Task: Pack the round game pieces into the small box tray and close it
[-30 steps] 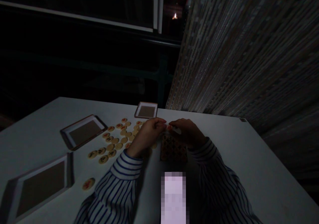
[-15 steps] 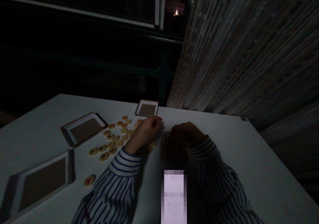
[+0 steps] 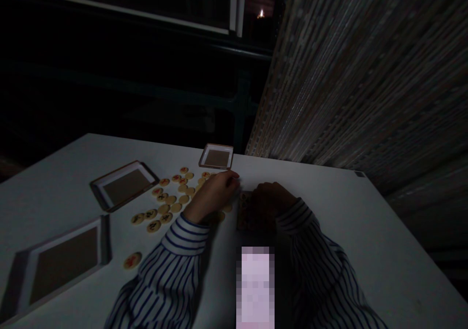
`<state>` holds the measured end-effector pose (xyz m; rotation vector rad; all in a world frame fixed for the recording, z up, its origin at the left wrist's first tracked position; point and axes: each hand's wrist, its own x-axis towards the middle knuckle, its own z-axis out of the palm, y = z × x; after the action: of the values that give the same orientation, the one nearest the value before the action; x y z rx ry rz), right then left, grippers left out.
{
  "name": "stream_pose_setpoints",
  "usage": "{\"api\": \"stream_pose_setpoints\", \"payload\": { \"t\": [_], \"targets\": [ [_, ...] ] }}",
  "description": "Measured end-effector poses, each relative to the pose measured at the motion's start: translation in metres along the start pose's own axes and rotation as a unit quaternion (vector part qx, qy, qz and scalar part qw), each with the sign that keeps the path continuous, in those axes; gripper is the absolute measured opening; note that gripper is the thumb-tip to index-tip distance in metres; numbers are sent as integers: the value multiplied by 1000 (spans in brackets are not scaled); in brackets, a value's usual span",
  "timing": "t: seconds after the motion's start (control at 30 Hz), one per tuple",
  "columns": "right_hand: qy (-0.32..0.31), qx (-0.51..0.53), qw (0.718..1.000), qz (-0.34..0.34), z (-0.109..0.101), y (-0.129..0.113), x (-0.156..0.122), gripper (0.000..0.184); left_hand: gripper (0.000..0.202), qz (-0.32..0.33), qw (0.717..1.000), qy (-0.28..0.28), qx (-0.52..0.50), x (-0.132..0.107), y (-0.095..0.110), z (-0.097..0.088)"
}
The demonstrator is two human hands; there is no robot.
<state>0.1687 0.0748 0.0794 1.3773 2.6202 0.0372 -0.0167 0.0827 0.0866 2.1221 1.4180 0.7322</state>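
Observation:
My left hand (image 3: 214,195) is over the right side of a spread of round xiangqi pieces (image 3: 153,226), its fingers curled together. Whatever may be in its grip is hidden. My right hand (image 3: 274,197) bends over a small dark box (image 3: 243,222) filled with rows of pieces. The fingers are closed and in shadow, so I cannot see whether they pinch a piece. Some loose pieces show red characters, some dark ones, and several look blank. One red-marked piece (image 3: 132,261) lies apart near my left sleeve.
The white table (image 3: 329,212) carries three shallow framed lids or trays: a small one (image 3: 217,167) at the back, a middle one (image 3: 126,186) at left, and a large one (image 3: 66,261) at front left. A string curtain (image 3: 310,100) hangs behind the right side. A pixelated bright rectangle (image 3: 256,285) appears at bottom centre.
The fingers of my right hand have shifted slightly over the box. My left hand keeps nearly the same place. The view has tilted a little, and the loose pieces lie as before.

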Motion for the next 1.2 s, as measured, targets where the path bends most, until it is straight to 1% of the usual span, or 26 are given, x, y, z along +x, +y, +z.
{"api": "stream_pose_setpoints", "payload": {
  "t": [0.2,0.33,0.53,0.67,0.9,1.07,1.2],
  "targets": [
    [-13,7,1000,-3,1,-1,0,29,28,12,1000,-6,-5,0,-2,1],
    [-19,10,1000,6,0,-3,0,28,28,14,1000,-14,11,0,-2,0],
    [-47,13,999,-1,-1,-1,1,32,28,21,999,-29,22,0,-3,-1],
    [-57,7,998,-3,-1,0,1,31,28,15,999,-25,30,0,-3,-1],
    [-35,1,999,2,-5,1,0,29,28,18,999,-32,31,0,-3,-2],
    [-54,-3,999,-4,-5,1,1,28,28,26,999,-31,34,-1,-3,-2],
    [-53,-4,999,-12,-4,0,1,27,27,32,998,-32,40,-2,-3,-2]
  ]
}}
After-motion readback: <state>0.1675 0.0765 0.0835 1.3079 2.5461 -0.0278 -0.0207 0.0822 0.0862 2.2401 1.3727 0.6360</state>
